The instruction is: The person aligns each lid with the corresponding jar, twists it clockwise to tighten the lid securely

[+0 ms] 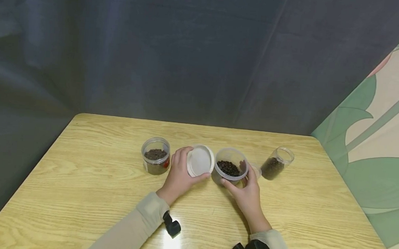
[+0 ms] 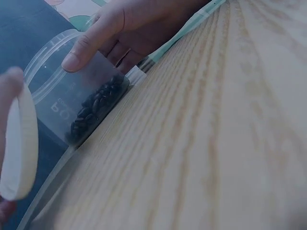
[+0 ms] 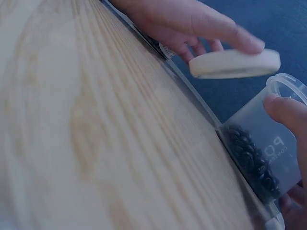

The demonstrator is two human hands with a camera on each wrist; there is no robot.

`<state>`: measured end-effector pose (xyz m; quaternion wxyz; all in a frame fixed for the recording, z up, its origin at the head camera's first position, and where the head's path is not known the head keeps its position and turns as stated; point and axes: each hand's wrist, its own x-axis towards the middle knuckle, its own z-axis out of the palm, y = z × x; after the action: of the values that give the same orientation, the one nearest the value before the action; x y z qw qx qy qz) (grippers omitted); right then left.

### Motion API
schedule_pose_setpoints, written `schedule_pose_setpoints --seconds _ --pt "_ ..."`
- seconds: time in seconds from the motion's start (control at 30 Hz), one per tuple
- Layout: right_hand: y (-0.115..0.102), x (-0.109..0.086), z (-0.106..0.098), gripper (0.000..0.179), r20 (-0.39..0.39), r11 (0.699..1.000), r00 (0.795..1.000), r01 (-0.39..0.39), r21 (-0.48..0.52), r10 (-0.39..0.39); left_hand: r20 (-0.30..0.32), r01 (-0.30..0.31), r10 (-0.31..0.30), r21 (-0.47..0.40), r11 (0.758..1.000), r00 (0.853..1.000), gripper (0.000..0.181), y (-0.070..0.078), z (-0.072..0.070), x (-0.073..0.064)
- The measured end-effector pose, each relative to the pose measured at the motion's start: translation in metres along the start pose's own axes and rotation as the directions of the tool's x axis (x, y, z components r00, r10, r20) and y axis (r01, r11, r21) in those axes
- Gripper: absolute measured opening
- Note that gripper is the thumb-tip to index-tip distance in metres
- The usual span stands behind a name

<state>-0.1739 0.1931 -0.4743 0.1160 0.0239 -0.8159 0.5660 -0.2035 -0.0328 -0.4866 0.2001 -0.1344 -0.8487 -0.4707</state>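
Between the thumb and fingers of my left hand [image 1: 178, 175] is a round white screw lid [image 1: 200, 161], tilted up with its hollow inner side showing in the head view. My right hand [image 1: 249, 195] grips the side of a clear plastic tub [image 1: 219, 176], thumb on the near wall and fingers round the right side. The tub has no lid on it and stands on the table. Dark, glossy coffee beans [image 2: 98, 103] fill its lower part. In the right wrist view the lid [image 3: 235, 65] is held beside the tub's rim [image 3: 276, 82].
Left of the hands stands an uncovered clear jar [image 1: 155, 169] of brown crumbly stuff. To the right, a taller uncovered jar [image 1: 273, 168] holds dark grains. A small clear round piece [image 1: 257, 170] lies partly behind my right hand. A dark curtain [image 1: 196, 63] hangs behind the table [image 1: 96, 179].
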Motion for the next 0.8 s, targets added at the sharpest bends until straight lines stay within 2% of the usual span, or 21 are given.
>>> schedule_pose_setpoints --seconds 0.1,0.2,0.33,0.5,0.63,0.8 --pt "0.000 0.000 0.000 0.096 0.015 1.000 1.000 -0.004 0.015 0.004 0.010 -0.036 0.037 -0.090 0.995 0.999 0.097 0.001 -0.002 0.000" --pt "-0.001 0.000 0.000 0.097 0.053 1.000 0.999 -0.004 0.006 0.004 0.029 -0.061 0.069 -0.205 0.977 0.997 0.104 0.003 -0.004 -0.001" --pt "0.000 -0.001 0.000 0.098 0.113 1.000 0.994 0.011 -0.012 -0.009 0.036 -0.080 0.098 -0.340 0.937 0.995 0.113 0.005 -0.006 0.000" --pt "0.002 0.000 0.000 0.095 0.150 0.999 0.987 0.047 0.029 -0.050 0.078 -0.092 0.144 -0.464 0.881 0.986 0.118 0.012 -0.014 0.004" --pt "0.003 0.000 0.001 0.091 0.166 0.996 0.983 0.069 0.063 -0.079 0.111 -0.091 0.178 -0.540 0.837 0.978 0.119 0.017 -0.020 0.007" --pt "0.005 0.000 0.001 0.090 0.212 0.993 0.970 0.106 0.059 -0.116 0.095 -0.095 0.190 -0.602 0.793 0.977 0.119 0.022 -0.024 0.010"
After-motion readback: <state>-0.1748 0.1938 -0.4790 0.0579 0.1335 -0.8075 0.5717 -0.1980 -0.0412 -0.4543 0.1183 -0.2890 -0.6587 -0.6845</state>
